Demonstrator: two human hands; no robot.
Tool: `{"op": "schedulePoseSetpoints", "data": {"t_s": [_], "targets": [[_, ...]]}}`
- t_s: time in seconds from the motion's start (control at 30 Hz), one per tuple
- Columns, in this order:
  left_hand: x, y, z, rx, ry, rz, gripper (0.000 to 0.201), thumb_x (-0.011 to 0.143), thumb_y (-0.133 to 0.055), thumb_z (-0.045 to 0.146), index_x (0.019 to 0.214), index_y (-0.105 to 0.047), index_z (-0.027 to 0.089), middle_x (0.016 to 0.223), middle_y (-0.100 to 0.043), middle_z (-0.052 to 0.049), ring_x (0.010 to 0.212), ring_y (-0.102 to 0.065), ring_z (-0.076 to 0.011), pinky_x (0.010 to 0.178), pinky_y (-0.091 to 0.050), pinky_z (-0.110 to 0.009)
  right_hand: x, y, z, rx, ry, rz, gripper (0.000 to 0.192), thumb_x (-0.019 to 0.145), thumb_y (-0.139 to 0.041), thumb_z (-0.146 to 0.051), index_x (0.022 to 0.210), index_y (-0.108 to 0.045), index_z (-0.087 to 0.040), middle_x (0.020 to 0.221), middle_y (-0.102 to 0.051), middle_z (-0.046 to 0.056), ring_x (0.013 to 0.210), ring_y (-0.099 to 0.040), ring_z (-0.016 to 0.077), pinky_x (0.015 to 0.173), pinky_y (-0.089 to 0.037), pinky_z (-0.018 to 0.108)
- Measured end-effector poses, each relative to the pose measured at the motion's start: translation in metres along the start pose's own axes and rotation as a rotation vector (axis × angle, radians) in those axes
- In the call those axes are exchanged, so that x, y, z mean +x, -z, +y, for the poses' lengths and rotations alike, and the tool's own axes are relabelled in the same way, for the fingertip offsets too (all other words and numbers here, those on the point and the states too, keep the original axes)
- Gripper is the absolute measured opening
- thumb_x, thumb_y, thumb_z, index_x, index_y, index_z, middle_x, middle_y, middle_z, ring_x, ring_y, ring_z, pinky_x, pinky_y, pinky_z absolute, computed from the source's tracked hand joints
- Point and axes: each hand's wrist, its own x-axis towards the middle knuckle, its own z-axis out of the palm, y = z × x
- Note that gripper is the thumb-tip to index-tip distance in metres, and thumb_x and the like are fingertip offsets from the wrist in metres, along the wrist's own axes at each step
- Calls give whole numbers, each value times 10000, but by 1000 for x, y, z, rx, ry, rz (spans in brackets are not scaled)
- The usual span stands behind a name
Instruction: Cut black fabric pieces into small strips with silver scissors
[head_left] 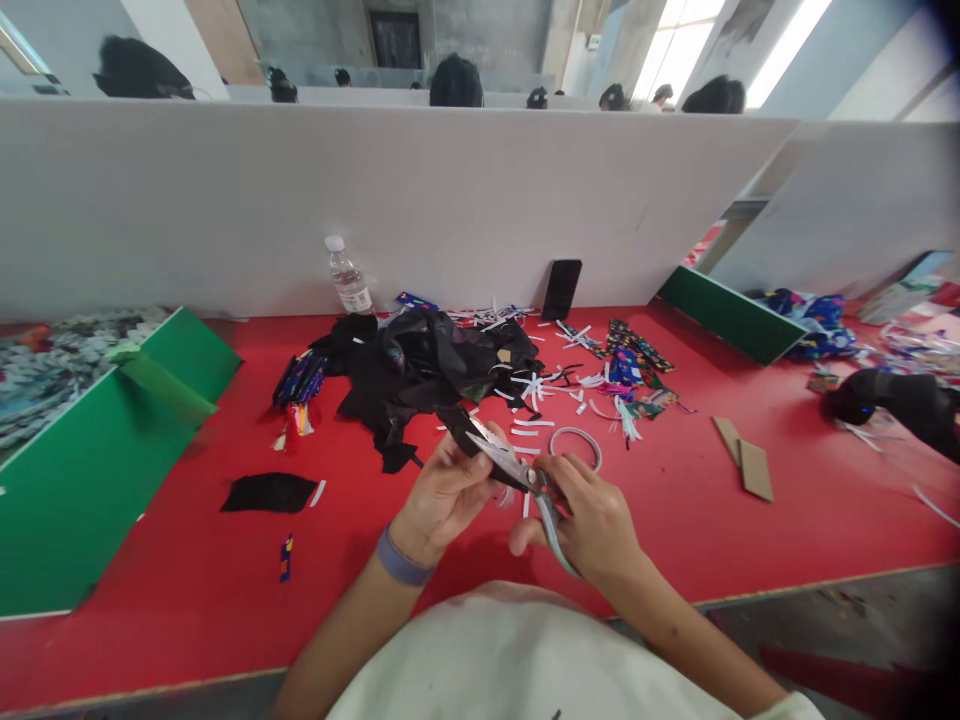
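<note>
The right hand (592,520) grips grey-handled metal scissors (517,470); the left hand (450,490) pinches a black fabric scrap (459,420), with bare red tabletop (187,590) open leftward.

- Left wrist (405,560): a blue-grey band around it.
- Both forearms bare, no sleeves reaching them.
- Torso: a white shirt (517,660), plain, with a short sleeve edge at the right arm.

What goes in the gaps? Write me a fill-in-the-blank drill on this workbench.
1. The right hand holds metal ____ with grey handles.
2. The left hand pinches a scrap of ____ fabric.
3. The clear plastic water bottle stands against the ____ partition wall.
4. The tabletop is coloured ____.

Missing words: scissors; black; white; red
</note>
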Motion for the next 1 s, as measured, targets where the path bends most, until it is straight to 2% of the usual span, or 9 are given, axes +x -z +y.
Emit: {"op": "schedulePoseSetpoints", "data": {"t_s": [0.17,0.4,0.6,0.7,0.8,0.87,0.93,1.0], "targets": [[-2,-1,0,10,12,78,232,623,-833,238,796,-679,233,780,-603,31,653,-556,-88,601,-477,-212,-1,-2,0,10,1,5,424,764,-627,-576,836,-572,-162,642,-527,-20,471,-474,91,472,-370,208],[-3,2,-1,32,36,100,270,606,-839,249,810,-666,211,775,-607,26,665,-566,-104,559,-466,-212,-1,-2,2,38,-7,-28,449,764,-628,-578,885,-570,-149,708,-559,4,521,-522,104,505,-393,213],[-4,4,-2,22,42,137,273,616,-830,234,829,-661,205,815,-623,20,706,-578,-114,572,-466,-217,-2,-4,4,126,-46,-63,452,756,-627,-606,848,-557,-169,647,-510,-24,487,-435,94,488,-353,220],[-4,4,-2,2,53,145,269,613,-828,212,824,-660,206,815,-647,19,723,-598,-122,596,-476,-222,-2,-4,5,244,-104,-147,540,733,-587,-691,878,-546,-173,636,-473,-35,500,-403,100,485,-335,230],[0,5,-3,-38,49,176,255,608,-823,164,799,-656,188,803,-676,15,740,-624,-117,686,-503,-231,0,-5,13,436,-217,-266,603,756,-476,-758,944,-524,-187,616,-436,-48,502,-384,111,468,-339,228],[3,8,-4,-49,38,232,220,639,-794,132,802,-652,176,816,-695,2,774,-644,-125,747,-516,-246,3,-9,23,371,-318,-290,553,814,-450,-697,1018,-506,-187,663,-486,-28,551,-446,129,511,-382,233],[6,13,-7,-44,27,310,201,683,-752,105,842,-651,175,847,-710,-10,813,-660,-139,792,-523,-267,6,-17,37,104,-407,-295,459,853,-490,-554,1106,-487,-171,834,-575,35,723,-551,167,631,-425,255],[8,18,-9,-31,29,374,214,712,-722,89,890,-649,182,869,-719,-13,822,-672,-150,785,-534,-277,6,-27,50,-6,-437,-335,389,834,-557,-398,1140,-508,-161,1005,-587,96,908,-574,219,726,-424,292]]}}
